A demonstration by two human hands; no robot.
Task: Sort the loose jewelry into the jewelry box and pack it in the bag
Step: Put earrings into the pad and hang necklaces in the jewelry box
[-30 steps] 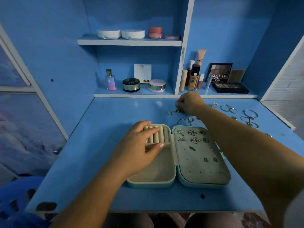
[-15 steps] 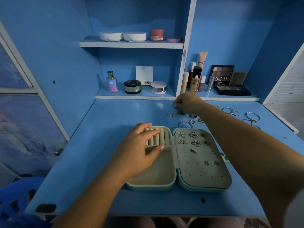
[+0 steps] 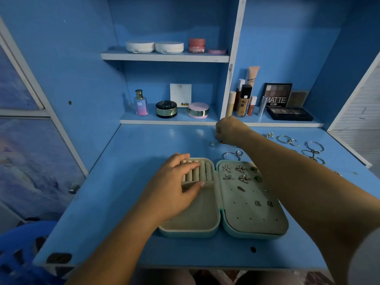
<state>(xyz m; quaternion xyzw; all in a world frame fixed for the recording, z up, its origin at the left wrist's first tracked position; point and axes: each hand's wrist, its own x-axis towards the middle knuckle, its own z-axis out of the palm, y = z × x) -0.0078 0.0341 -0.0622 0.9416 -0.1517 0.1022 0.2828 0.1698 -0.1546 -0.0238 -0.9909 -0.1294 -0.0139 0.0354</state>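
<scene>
A mint jewelry box [image 3: 255, 233] lies open flat on the blue desk. My left hand [image 3: 172, 188] rests on its cream ring rolls [image 3: 205, 171], fingers straight and thumb along the divider. The box's right panel holds several stud earrings [image 3: 240, 171]. My right hand [image 3: 230, 130] reaches to the back of the desk. Its fingers curl down over a small gold piece [image 3: 222, 142], with the fingertips hidden. A silver ring [image 3: 212, 144] lies just left of it. Hoop earrings [image 3: 232, 155] lie under my forearm. No bag is in view.
More loose jewelry lies at the right: small earrings [image 3: 269, 134], hoops [image 3: 286, 139] and bangles [image 3: 313, 147]. Cosmetics stand on the low shelf behind, among them a perfume bottle [image 3: 140, 102] and a MATTE palette [image 3: 277, 95]. A blue stool [image 3: 24, 237] stands lower left.
My right hand has stayed over the small pieces at the back, shifting slightly left. My left hand has stayed on the ring rolls. The view has tilted a little.
</scene>
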